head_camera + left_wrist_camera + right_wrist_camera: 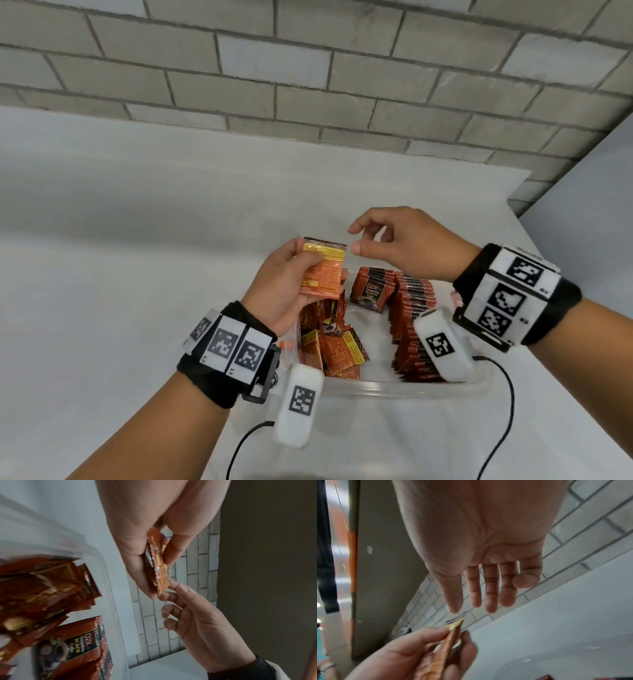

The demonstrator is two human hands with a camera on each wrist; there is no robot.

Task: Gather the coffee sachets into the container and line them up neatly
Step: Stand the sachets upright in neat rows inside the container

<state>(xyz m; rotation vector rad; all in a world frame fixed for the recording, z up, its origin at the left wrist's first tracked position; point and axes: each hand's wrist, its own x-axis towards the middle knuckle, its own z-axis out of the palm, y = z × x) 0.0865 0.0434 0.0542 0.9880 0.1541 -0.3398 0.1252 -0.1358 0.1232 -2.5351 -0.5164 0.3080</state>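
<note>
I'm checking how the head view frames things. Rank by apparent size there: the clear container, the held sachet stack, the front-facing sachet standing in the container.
1. clear container, by far the largest.
2. held sachet stack in the left hand.
3. front-facing sachet.
Items 2 and 3 may be the same size; the held one is nearer the camera.

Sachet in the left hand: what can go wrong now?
The left hand grips the sachet above the container; the right hand is open beside its top corner, so a handover may drop it. It could then land on the upright row and perhaps tip sachets over.
</note>
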